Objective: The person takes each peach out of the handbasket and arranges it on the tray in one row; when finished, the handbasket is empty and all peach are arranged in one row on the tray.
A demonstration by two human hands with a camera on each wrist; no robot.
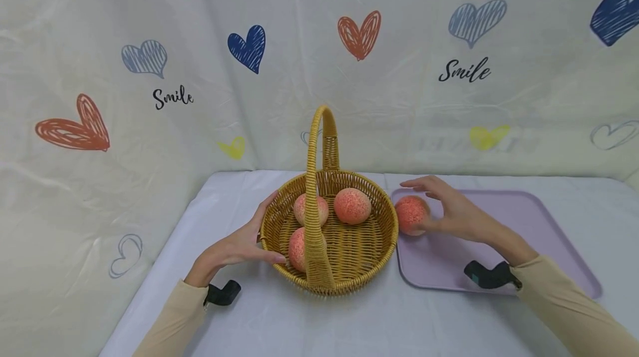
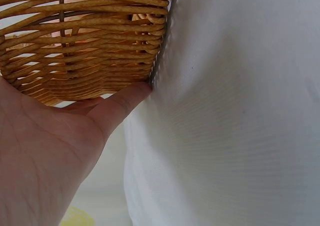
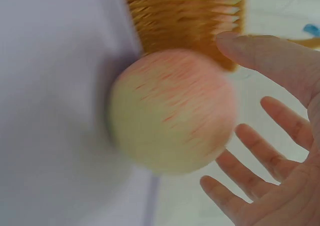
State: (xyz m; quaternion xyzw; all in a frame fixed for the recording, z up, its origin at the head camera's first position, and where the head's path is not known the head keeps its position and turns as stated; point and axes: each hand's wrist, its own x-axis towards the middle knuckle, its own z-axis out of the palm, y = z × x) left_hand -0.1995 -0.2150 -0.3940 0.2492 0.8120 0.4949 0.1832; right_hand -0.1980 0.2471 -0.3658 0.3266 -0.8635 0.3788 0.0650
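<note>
A round wicker basket [image 1: 349, 246] with a tall handle holds three pink, speckled peaches, one peach [image 1: 352, 205] near its back. My left hand [image 1: 239, 243] rests against the basket's left side, thumb and fingers spread along the outside. In the left wrist view, a straight finger [image 2: 120, 106] touches the lower wicker wall. Another peach [image 1: 411, 215] sits on the left end of the lilac tray [image 1: 504, 268], beside the basket. Around that peach my right hand [image 1: 454, 210] is spread wide. The right wrist view shows the peach [image 3: 172, 111] apart from the palm, fingers loose.
The basket's handle [image 1: 312, 202] arches high over its middle. A white cloth [image 1: 369, 324] covers the table. Behind it hangs a pale curtain [image 1: 299, 85] printed with hearts and the word Smile. Dark wrist mounts [image 1: 491, 275] are strapped near both hands.
</note>
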